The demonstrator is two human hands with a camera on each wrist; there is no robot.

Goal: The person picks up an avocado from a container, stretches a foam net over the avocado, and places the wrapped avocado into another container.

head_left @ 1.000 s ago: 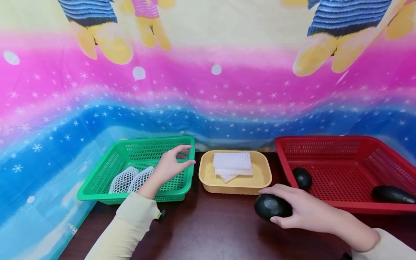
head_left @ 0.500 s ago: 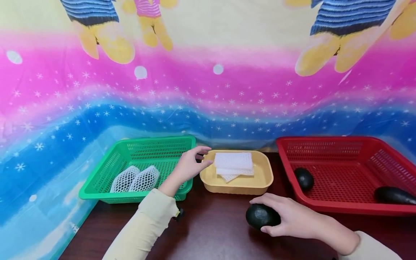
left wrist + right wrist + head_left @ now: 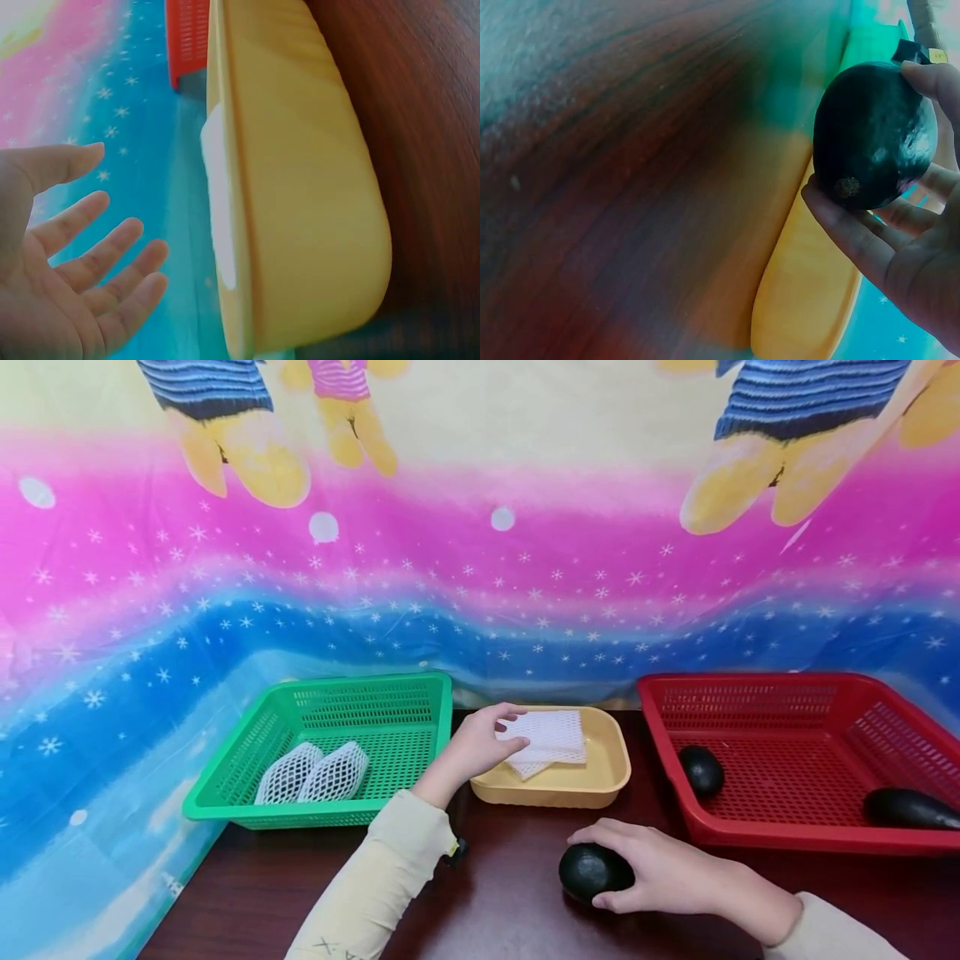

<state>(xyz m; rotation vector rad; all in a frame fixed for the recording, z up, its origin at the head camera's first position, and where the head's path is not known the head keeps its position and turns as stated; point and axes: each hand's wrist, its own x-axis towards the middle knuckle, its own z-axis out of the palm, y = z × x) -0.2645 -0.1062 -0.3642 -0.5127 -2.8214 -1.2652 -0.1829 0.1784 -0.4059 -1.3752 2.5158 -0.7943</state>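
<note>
Above the left part of the yellow tray [image 3: 547, 795], my left hand [image 3: 476, 747] reaches toward the white foam nets [image 3: 551, 735] that lie stacked there. In the left wrist view its thumb and fingers are spread, holding nothing, apart from the nets. My right hand [image 3: 660, 868] grips a dark, glossy avocado [image 3: 592, 872] at the table, in front of the tray. The right wrist view shows the thumb and fingers round this avocado [image 3: 874, 135], a small brown scar on its end. I cannot tell whether it touches the table.
On the left, a green basket [image 3: 300, 814] holds two net-covered avocados [image 3: 333, 772]. A red basket [image 3: 795, 835] on the right holds a rounder-looking dark avocado [image 3: 701, 772] and a longer-looking one [image 3: 907, 808]. A printed cloth [image 3: 480, 568] hangs behind.
My left hand has moved right, from over the green basket to over the yellow tray. My right hand, gripping the avocado, has moved left and toward me, away from the red basket.
</note>
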